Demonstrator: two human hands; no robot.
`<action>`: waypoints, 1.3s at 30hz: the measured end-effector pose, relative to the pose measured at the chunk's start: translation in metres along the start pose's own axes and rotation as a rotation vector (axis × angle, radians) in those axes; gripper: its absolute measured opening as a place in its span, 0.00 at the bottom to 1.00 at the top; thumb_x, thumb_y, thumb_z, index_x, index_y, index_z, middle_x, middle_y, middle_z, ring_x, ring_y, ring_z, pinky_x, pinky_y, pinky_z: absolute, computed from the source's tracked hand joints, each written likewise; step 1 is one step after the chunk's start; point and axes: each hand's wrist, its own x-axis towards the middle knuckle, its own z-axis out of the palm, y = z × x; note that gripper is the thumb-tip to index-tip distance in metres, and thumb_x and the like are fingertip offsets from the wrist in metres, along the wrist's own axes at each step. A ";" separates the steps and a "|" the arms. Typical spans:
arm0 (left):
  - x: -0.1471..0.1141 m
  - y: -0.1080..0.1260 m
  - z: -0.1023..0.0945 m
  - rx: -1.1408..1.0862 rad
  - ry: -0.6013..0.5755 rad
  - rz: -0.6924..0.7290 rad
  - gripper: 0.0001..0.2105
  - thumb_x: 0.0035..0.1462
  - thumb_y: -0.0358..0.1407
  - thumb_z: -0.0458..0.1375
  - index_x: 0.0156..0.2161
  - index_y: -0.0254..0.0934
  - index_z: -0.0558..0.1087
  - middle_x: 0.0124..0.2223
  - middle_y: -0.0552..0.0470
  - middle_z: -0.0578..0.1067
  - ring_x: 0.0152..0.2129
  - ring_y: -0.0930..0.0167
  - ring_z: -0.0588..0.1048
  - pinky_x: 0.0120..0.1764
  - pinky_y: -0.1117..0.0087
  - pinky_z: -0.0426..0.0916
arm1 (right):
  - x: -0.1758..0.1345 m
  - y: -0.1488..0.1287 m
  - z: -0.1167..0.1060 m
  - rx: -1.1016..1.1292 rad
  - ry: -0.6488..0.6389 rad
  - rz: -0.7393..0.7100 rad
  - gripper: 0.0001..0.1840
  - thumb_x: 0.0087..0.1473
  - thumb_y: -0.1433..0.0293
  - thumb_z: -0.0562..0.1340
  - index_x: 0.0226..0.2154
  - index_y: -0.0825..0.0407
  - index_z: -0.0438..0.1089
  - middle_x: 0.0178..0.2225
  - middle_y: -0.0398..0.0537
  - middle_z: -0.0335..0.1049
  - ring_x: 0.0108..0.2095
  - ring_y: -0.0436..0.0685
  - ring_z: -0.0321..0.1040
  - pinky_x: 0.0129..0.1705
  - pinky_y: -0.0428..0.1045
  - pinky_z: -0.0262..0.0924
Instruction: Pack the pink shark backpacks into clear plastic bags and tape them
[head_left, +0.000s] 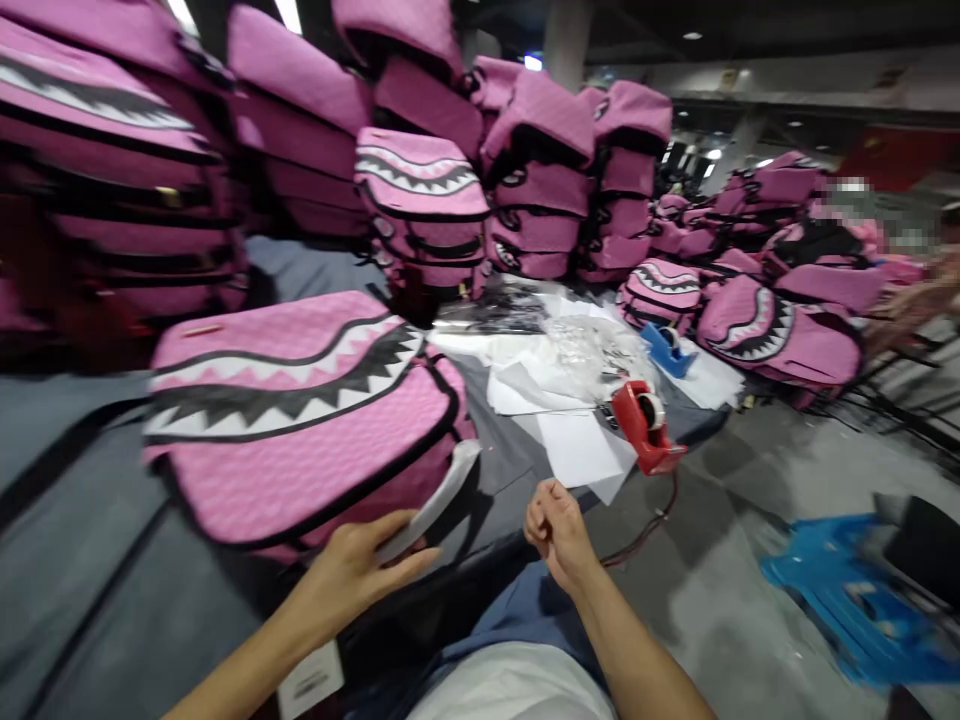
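A pink backpack (300, 440) with a black and white zigzag-teeth pattern lies on the dark table in front of me. At its near right side, my left hand (367, 565) has its fingers around a curved white strip (442, 495), perhaps a wrapped handle. A white tag (311, 680) with printed marks hangs below my left wrist. My right hand (553, 525) is over the table's edge with its fingers curled, apart from the backpack. Whether something small is inside those fingers is hidden. White paper sheets (574, 450) lie just beyond it.
A red tape dispenser (646, 430) stands near the table's right edge, with a blue tape dispenser (670, 350) behind. Clear plastic wrap (585, 350) lies among the papers. Stacked pink backpacks (540, 180) line the back. A blue plastic stool (847, 590) is on the floor at right.
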 end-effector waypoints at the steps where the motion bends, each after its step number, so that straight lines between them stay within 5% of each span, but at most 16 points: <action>1: 0.000 0.006 -0.001 -0.019 -0.025 0.010 0.25 0.47 0.57 0.64 0.42 0.38 0.79 0.32 0.55 0.82 0.29 0.65 0.79 0.33 0.74 0.72 | -0.007 0.007 0.021 0.027 -0.113 0.013 0.27 0.49 0.45 0.68 0.28 0.48 0.57 0.18 0.32 0.54 0.16 0.44 0.46 0.18 0.41 0.43; 5: -0.002 0.009 -0.004 -0.066 -0.054 0.007 0.26 0.42 0.55 0.68 0.38 0.35 0.78 0.27 0.57 0.76 0.25 0.70 0.72 0.29 0.75 0.66 | -0.020 0.026 0.072 -0.044 -0.326 0.011 0.26 0.51 0.45 0.67 0.30 0.49 0.60 0.19 0.32 0.58 0.17 0.44 0.51 0.20 0.41 0.46; 10: -0.005 0.005 0.001 -0.092 -0.029 0.053 0.22 0.45 0.52 0.67 0.37 0.34 0.76 0.26 0.58 0.73 0.23 0.74 0.68 0.27 0.75 0.60 | -0.015 0.041 0.092 -0.116 -0.347 -0.022 0.26 0.51 0.44 0.65 0.29 0.48 0.59 0.21 0.34 0.59 0.20 0.46 0.54 0.23 0.43 0.52; 17: 0.000 -0.006 0.004 -0.150 -0.025 0.039 0.21 0.64 0.51 0.49 0.37 0.36 0.75 0.28 0.52 0.77 0.23 0.71 0.74 0.28 0.74 0.66 | -0.016 0.049 0.089 -0.180 -0.353 0.005 0.25 0.53 0.45 0.63 0.31 0.48 0.62 0.23 0.36 0.63 0.19 0.46 0.55 0.22 0.43 0.52; 23: -0.001 -0.007 0.003 -0.079 -0.073 0.099 0.19 0.65 0.48 0.48 0.42 0.38 0.76 0.29 0.51 0.78 0.23 0.71 0.75 0.30 0.75 0.68 | -0.002 0.049 0.091 -0.112 -0.385 0.112 0.24 0.48 0.49 0.67 0.33 0.50 0.65 0.24 0.37 0.67 0.19 0.45 0.57 0.22 0.43 0.52; 28: -0.003 -0.002 0.004 -0.111 -0.081 0.104 0.20 0.65 0.46 0.49 0.54 0.40 0.74 0.35 0.51 0.80 0.29 0.70 0.77 0.34 0.74 0.72 | 0.010 0.045 0.104 -0.087 -0.370 0.338 0.28 0.34 0.54 0.75 0.32 0.51 0.65 0.19 0.33 0.63 0.16 0.44 0.55 0.15 0.40 0.42; 32: -0.003 -0.006 0.007 -0.108 -0.074 0.102 0.21 0.64 0.46 0.50 0.55 0.39 0.74 0.35 0.52 0.80 0.31 0.69 0.78 0.37 0.74 0.72 | -0.004 0.041 0.098 0.072 -0.275 0.399 0.25 0.38 0.59 0.74 0.34 0.51 0.65 0.18 0.28 0.56 0.13 0.40 0.44 0.14 0.39 0.33; 39: -0.002 -0.011 0.007 -0.121 0.084 0.087 0.26 0.64 0.47 0.52 0.63 0.37 0.63 0.43 0.48 0.82 0.38 0.66 0.81 0.43 0.68 0.74 | -0.012 0.032 0.086 0.613 -0.633 0.739 0.11 0.49 0.69 0.67 0.34 0.51 0.66 0.17 0.28 0.50 0.14 0.40 0.31 0.13 0.37 0.27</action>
